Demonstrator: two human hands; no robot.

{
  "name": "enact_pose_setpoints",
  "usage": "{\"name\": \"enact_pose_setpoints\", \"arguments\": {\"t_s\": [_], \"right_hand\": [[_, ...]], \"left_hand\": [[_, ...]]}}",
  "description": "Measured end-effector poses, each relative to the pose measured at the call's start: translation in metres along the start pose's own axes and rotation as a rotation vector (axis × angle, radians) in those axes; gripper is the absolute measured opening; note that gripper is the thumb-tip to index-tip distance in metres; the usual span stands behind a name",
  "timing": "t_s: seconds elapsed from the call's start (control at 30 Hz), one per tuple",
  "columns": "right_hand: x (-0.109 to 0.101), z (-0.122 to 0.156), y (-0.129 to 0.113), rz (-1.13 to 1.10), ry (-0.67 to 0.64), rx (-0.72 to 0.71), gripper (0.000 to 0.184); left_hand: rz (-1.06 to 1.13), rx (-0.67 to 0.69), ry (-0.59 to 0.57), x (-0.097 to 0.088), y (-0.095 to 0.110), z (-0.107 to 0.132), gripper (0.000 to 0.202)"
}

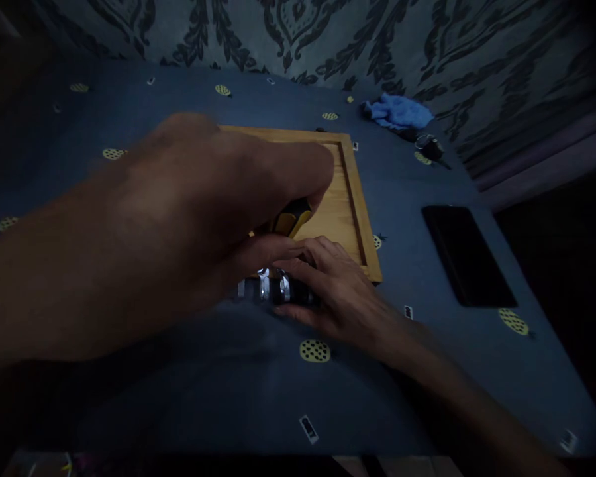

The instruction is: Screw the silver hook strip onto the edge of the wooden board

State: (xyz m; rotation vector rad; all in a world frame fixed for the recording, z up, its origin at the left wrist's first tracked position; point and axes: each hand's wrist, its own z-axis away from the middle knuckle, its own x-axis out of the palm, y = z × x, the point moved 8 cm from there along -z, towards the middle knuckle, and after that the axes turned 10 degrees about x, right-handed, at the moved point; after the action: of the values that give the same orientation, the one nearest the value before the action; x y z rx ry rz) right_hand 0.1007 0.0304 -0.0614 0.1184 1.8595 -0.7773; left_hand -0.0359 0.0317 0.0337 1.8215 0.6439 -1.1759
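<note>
My left hand (193, 192) is closed around the yellow-and-black handle (292, 218) of what looks like a screwdriver; its tip is hidden behind my fingers. Just below, my right hand (335, 281) grips the right end of a short black hose (273, 291) ringed with several shiny metal clamps. The hose lies along the near edge of a shallow wooden tray (362, 218). My left hand is above the tray and covers much of it. The fingers of both hands come close together over the clamps.
A black smartphone (469, 255) lies on the right of the table, which has a blue pineapple-print cloth (258, 411). Toward the back right are a crumpled blue cloth (400, 111) and a small dark object (430, 146). A patterned wall covering (298, 40) rises behind. The light is dim.
</note>
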Motion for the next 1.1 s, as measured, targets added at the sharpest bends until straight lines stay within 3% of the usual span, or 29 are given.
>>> {"name": "enact_pose_setpoints", "arguments": {"t_s": [0.1,0.27,0.43,0.73,1.1], "right_hand": [[0.0,-0.001,-0.001,0.002,-0.003,-0.001,0.045],[-0.002,-0.003,-0.002,0.001,0.004,-0.003,0.042],[-0.001,-0.007,0.0,0.019,-0.008,0.021,0.035],[-0.001,-0.007,-0.001,0.014,0.008,0.012,0.033],[0.0,-0.007,0.001,0.02,0.002,0.032,0.034]], "left_hand": [[-0.091,0.129,-0.001,-0.001,0.012,-0.001,0.041],[-0.113,0.213,0.037,-0.003,0.02,0.0,0.023],[0.0,0.039,-0.04,0.004,0.007,0.001,0.03],[0.026,-0.088,-0.085,0.012,-0.001,0.006,0.038],[-0.007,-0.054,-0.075,0.014,-0.001,0.008,0.038]]}}
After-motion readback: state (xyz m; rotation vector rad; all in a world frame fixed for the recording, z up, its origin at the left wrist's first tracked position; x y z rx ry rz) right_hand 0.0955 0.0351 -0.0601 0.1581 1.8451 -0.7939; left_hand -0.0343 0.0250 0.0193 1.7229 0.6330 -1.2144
